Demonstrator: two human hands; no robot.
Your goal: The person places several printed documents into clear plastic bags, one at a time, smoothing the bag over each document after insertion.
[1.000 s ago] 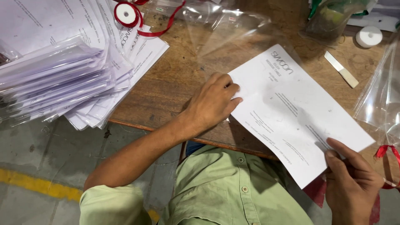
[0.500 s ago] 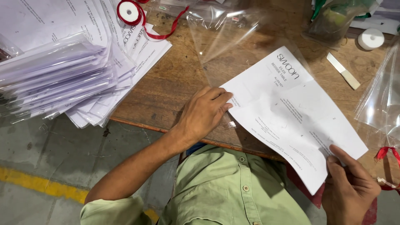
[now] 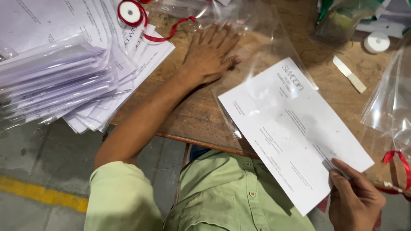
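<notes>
While the head view looks straight down over a green shirt (image 3: pixel 222 196), the right hand (image 3: pixel 355 201) sits at the lower right corner, its fingers pinched together on the near edge of a white printed sheet (image 3: pixel 295 128). The thumb lies on top of the paper; the fingers underneath are hidden, and the frame cuts off the wrist. The sheet slants across the edge of the wooden table (image 3: pixel 192 115), its far end overlapping a clear plastic sleeve (image 3: pixel 261 55) whose outline is hard to follow because of glare; whether the sheet's tip is inside the sleeve or only lying over it cannot be told.

The left hand (image 3: pixel 212 55) lies flat, palm down, fingers spread apart, on the far part of that clear sleeve, holding nothing. At the far left, 1 tall stack of bagged papers (image 3: pixel 55 77) runs out of the frame, with a spool of red ribbon (image 3: pixel 130 12) resting on top of it, a loose tail trailing toward the left hand. A small white strip (image 3: pixel 349 74) and a white round roll (image 3: pixel 376 42) lie well apart at the upper right. More clear bags (image 3: pixel 391 102) are cut off at the right edge, beside a red ribbon loop (image 3: pixel 396 164).
</notes>
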